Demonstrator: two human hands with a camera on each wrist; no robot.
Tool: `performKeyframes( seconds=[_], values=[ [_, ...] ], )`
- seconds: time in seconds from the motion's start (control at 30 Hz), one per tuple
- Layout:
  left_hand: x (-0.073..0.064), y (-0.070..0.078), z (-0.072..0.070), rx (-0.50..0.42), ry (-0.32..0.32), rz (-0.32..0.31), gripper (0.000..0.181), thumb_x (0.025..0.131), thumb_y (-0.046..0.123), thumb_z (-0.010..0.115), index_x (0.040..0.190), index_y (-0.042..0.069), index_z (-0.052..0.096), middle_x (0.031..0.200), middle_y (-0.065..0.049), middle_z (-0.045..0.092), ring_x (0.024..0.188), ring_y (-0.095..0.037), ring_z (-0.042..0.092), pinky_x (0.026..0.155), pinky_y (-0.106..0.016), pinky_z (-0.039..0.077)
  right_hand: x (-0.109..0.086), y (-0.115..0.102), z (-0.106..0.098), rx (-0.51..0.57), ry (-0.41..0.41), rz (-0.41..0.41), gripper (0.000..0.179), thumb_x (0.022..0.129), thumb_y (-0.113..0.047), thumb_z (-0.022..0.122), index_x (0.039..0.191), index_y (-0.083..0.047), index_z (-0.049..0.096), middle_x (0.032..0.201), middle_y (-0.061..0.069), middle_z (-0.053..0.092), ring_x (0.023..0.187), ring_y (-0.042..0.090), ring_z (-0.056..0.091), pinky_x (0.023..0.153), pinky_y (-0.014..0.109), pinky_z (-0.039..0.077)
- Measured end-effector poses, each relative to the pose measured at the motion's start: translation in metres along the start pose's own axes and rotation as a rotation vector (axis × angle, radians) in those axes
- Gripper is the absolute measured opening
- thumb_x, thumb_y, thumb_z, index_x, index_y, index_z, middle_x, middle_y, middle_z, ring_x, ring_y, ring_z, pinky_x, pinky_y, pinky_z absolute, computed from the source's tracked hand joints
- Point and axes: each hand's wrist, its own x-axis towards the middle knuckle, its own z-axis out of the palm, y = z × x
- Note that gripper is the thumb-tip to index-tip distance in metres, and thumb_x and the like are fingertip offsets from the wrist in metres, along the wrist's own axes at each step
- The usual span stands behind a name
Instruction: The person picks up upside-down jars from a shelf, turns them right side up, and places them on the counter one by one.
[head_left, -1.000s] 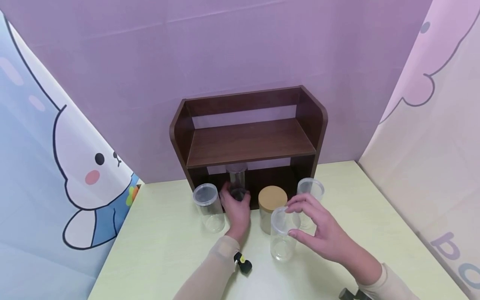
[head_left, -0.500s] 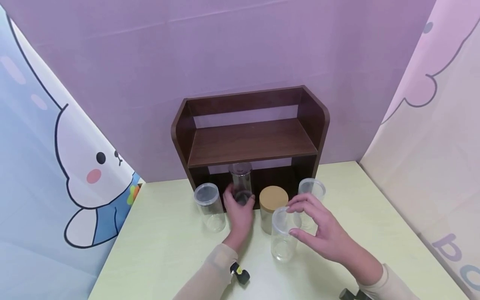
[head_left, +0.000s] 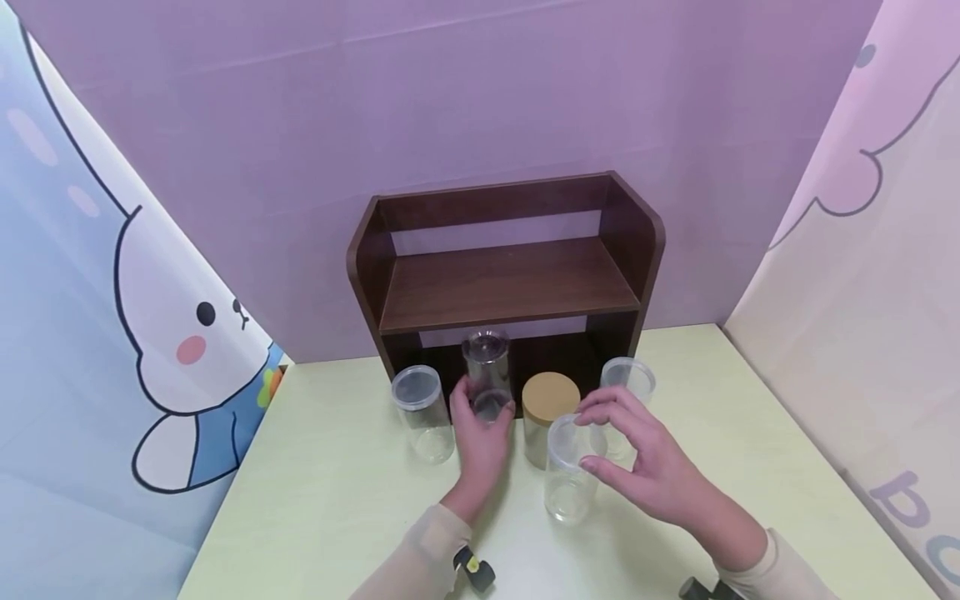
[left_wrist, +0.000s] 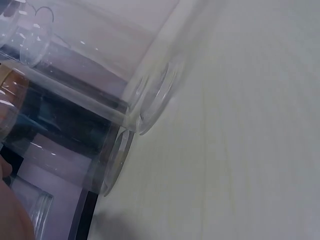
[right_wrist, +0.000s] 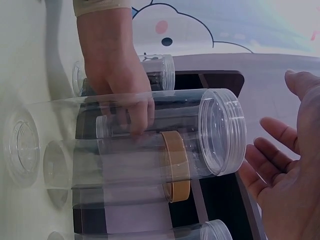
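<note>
My left hand [head_left: 483,442] grips the lower part of a clear jar [head_left: 487,358] at the front of the shelf's bottom compartment, fingers on its left and thumb on its right. My right hand [head_left: 637,454] is held with spread, gently bent fingers beside the lid of the front clear jar [head_left: 567,483]. In the right wrist view a gap shows between this jar's clear lid [right_wrist: 225,132] and the right fingers [right_wrist: 280,135]. A jar with a tan lid [head_left: 550,396] stands just behind it.
The dark brown two-level shelf [head_left: 510,283] stands against the purple backdrop [head_left: 480,100]. One clear lidded jar [head_left: 422,417] is left of the left hand. Another clear jar [head_left: 628,379] stands behind the right fingers. All rest on the pale table [head_left: 322,483].
My left hand has drawn the clear jar forward and slightly right, from deeper in the bottom compartment toward its front edge. The right hand has stayed in place.
</note>
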Motion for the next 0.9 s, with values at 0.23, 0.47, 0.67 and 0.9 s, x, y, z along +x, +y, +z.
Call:
performKeyframes(
  seconds=[0.23, 0.47, 0.67, 0.9],
  values=[
    [-0.012, 0.001, -0.008, 0.024, -0.046, 0.027, 0.086, 0.087, 0.000, 0.086, 0.161, 0.009, 0.044, 0.155, -0.009, 0.053, 0.145, -0.029, 0.053, 0.126, -0.051, 0.040, 0.001, 0.002, -0.001, -0.001, 0.002, -0.008, 0.045, 0.084, 0.000, 0.088, 0.126, -0.004, 0.071, 0.131, 0.017, 0.064, 0.125, 0.027, 0.060, 0.114, 0.023, 0.044],
    [-0.024, 0.009, -0.026, 0.028, -0.116, 0.023, 0.082, 0.088, 0.003, 0.088, 0.159, 0.015, 0.048, 0.149, -0.002, 0.057, 0.143, -0.023, 0.054, 0.125, -0.051, 0.040, 0.005, 0.002, -0.001, -0.018, -0.004, 0.000, 0.043, 0.085, 0.000, 0.087, 0.125, -0.004, 0.071, 0.132, 0.016, 0.064, 0.126, 0.026, 0.060, 0.114, 0.022, 0.045],
    [-0.033, 0.015, -0.045, 0.003, -0.179, 0.016, 0.081, 0.088, 0.002, 0.090, 0.158, 0.016, 0.050, 0.153, -0.001, 0.057, 0.146, -0.021, 0.051, 0.126, -0.052, 0.038, 0.008, 0.000, -0.003, -0.037, -0.033, 0.037, 0.042, 0.086, 0.000, 0.087, 0.124, -0.005, 0.071, 0.132, 0.015, 0.064, 0.127, 0.025, 0.059, 0.114, 0.022, 0.044],
    [-0.037, 0.021, -0.068, 0.035, -0.244, 0.056, 0.086, 0.085, 0.002, 0.091, 0.158, 0.018, 0.050, 0.153, 0.002, 0.057, 0.145, -0.019, 0.052, 0.124, -0.052, 0.042, 0.021, 0.000, -0.005, -0.048, -0.048, 0.016, 0.041, 0.087, 0.001, 0.086, 0.124, -0.009, 0.071, 0.131, 0.010, 0.064, 0.124, 0.024, 0.061, 0.109, 0.023, 0.049]
  ],
)
